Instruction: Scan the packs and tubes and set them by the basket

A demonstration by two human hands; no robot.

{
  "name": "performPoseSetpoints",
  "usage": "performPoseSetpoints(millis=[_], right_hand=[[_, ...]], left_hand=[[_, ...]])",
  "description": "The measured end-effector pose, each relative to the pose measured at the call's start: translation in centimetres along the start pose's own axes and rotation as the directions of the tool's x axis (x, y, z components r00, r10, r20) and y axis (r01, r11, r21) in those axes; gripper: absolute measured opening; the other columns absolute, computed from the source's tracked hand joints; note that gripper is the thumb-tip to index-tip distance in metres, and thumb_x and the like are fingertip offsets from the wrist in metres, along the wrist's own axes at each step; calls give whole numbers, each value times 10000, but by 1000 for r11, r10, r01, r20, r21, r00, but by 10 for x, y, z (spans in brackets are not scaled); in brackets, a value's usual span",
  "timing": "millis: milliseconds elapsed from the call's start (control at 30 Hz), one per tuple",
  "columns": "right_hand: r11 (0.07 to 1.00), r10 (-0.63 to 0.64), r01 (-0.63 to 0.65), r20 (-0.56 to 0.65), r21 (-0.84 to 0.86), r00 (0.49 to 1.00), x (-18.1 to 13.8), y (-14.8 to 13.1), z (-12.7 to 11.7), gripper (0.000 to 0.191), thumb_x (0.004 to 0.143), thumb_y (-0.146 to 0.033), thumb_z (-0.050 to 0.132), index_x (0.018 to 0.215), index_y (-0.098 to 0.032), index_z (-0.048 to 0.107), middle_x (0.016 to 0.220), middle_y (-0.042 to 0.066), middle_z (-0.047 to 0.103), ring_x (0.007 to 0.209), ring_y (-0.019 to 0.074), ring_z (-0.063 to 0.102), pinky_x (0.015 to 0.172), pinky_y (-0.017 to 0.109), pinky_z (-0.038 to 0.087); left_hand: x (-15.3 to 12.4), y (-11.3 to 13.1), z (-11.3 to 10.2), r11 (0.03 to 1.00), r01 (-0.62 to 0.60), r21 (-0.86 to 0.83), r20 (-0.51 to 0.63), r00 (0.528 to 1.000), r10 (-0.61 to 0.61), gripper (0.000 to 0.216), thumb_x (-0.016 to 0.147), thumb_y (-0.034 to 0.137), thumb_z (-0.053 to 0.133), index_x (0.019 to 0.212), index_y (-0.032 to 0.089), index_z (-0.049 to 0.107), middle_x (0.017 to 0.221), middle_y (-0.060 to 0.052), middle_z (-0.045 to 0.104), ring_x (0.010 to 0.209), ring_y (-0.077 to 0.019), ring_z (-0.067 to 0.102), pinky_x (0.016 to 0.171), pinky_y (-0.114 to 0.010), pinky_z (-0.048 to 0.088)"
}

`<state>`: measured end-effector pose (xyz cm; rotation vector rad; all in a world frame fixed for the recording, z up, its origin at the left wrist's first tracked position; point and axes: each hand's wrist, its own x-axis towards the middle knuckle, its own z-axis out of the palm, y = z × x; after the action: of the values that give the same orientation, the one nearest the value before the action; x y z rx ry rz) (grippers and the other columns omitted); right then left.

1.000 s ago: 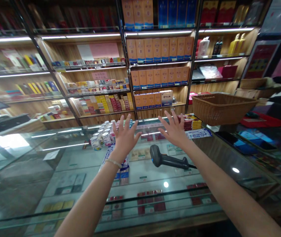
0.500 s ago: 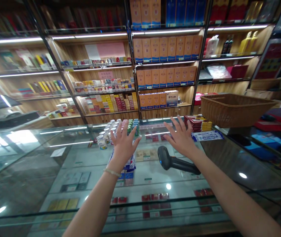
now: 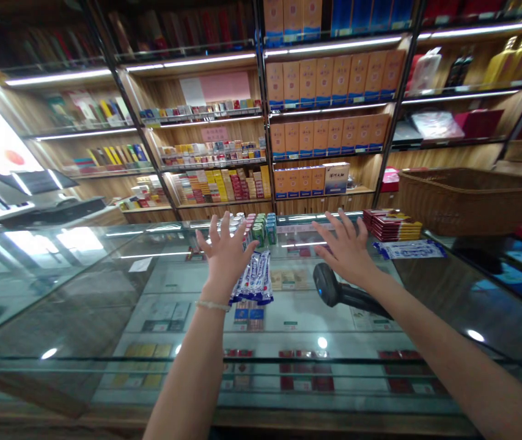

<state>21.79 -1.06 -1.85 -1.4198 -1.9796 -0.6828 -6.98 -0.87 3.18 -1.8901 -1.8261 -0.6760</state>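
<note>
Fingers spread and holding nothing, my left hand [image 3: 228, 253] is over the glass counter [image 3: 197, 342], in front of a group of small cans or bottles [image 3: 261, 227]. Just right of it lie several blue-and-white snack packets [image 3: 257, 278], partly covered by the hand. My right hand [image 3: 346, 249] is also open and empty, palm down above the counter. Below it rests a black barcode scanner [image 3: 329, 286], whose handle is partly hidden by my forearm. Beyond that hand sit stacked red and yellow packets [image 3: 392, 226] and one more blue-and-white packet [image 3: 410, 249].
A brown wicker basket [image 3: 476, 201] stands at the right of the counter. Behind are lit shelves with orange boxes [image 3: 329, 79] and small cartons [image 3: 219, 186]. A dark screen [image 3: 36, 181] is at the left. A paper slip [image 3: 140, 264] lies on the left counter.
The view has turned left, so the shelves and counter items appear further right. Both hands stay open; my left hand now leaves more of the blue-and-white packets uncovered.
</note>
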Motion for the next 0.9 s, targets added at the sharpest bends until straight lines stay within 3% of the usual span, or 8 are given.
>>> performPoseSetpoints(millis=[233,533,900], right_hand=[[995,-97,97,12,12,995,11,-10,3,524,1079,-497,371,1547,-304,505,1661,121,410,1571,347,247,1236,650,144],[950,-303,299,41,91,952,69,-39,26,494,1059,-515,463,1502,-316,555,1668,120,411,1579,330,247,1251,641,90],[876,-478,456,157,160,864,94,-58,76,462,975,-422,663,1431,-356,635,1703,119,351,1584,374,232,1231,684,127]], left_hand=[[0,-11,-6,998,29,60,98,995,-35,566,957,541,585,1471,306,608,1734,-144,281,1606,-435,158,1224,-787,69],[-2,-12,-6,999,-13,-47,274,961,26,527,942,570,621,1417,344,654,1749,-126,247,1611,-440,151,1234,-773,74],[-58,-17,4,991,15,-136,353,935,35,527,909,518,705,1408,354,662,1740,-139,268,1622,-420,135,1249,-738,52]])
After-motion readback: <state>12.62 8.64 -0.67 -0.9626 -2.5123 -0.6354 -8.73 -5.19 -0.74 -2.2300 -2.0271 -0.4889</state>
